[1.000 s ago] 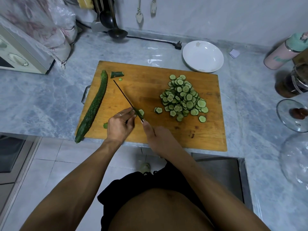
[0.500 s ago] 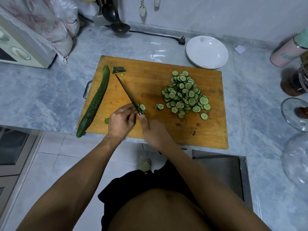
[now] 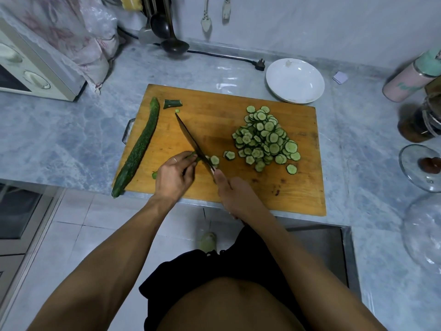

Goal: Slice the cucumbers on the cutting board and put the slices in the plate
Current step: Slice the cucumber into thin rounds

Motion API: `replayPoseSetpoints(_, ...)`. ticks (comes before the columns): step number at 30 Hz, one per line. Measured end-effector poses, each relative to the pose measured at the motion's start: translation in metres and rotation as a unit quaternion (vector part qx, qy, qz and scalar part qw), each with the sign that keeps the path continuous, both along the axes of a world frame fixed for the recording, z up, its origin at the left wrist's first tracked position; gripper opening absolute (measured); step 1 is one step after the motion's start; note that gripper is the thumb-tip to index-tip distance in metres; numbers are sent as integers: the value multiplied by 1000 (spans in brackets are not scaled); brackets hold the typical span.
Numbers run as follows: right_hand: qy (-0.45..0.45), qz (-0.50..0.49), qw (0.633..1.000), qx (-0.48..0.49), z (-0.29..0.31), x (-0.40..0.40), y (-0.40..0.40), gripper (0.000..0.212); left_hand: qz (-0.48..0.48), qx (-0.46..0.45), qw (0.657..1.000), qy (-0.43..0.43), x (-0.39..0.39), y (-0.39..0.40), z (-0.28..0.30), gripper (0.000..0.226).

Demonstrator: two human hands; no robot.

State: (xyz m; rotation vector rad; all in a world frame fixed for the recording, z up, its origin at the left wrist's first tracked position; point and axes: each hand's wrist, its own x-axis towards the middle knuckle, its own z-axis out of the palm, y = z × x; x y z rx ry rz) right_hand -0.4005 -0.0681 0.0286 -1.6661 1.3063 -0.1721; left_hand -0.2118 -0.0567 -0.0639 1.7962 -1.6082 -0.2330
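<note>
A wooden cutting board [image 3: 214, 125] lies on the counter. My left hand [image 3: 175, 174] pinches a short cucumber stub [image 3: 193, 156] against the board. My right hand [image 3: 235, 195] grips the handle of a knife [image 3: 191, 138], whose blade sits on the stub just right of my left fingertips. A heap of cucumber slices [image 3: 266, 137] covers the board's right half, with loose slices [image 3: 214, 160] beside the blade. A whole cucumber [image 3: 139, 146] lies along the board's left edge. A cut end piece [image 3: 172, 103] lies at the top left. The white plate [image 3: 295, 80] holds no slices.
A microwave [image 3: 31, 70] with a cloth stands at the far left. Ladles [image 3: 174, 45] and a power plug [image 3: 260, 64] lie behind the board. A pink bottle [image 3: 410, 80], dark jar [image 3: 422, 123] and glass lids [image 3: 422, 166] line the right. The counter edge runs under my wrists.
The knife keeps working at the same spot on the stub, which has grown shorter. The camera view has shifted slightly; both hands stay in place.
</note>
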Motion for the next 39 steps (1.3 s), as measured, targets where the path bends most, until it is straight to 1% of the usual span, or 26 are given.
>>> replayPoseSetpoints(9,14,31,999,-32,15,-4,11,64,1,-7,1000,1,-1,0,0,19)
replayPoseSetpoints(12,26,38,998,-31,14,-2,14,62,-5,-12,1000,5,1,1,0,22)
replayPoseSetpoints(17,31,21,999,-7,12,6,9,66,-14,-16,1000,5,2,-1,0,22)
replayPoseSetpoints(21,50,16,999,9,0,21,3,65,-16,-18,1000,-7,3,-2,-2,22)
replayPoseSetpoints(26,36,-15,999,3,-14,33,2,65,-8,-15,1000,-7,3,-3,-2,31)
replayPoseSetpoints(30,28,-25,999,5,-13,32,4,69,-3,-10,1000,11,2,-2,0,24)
replayPoseSetpoints(34,24,-3,1000,10,-4,30,3,60,7,10,999,30,3,-2,-1,25)
replayPoseSetpoints(39,39,-12,999,26,0,23,4,64,10,6,999,50,2,-2,0,25)
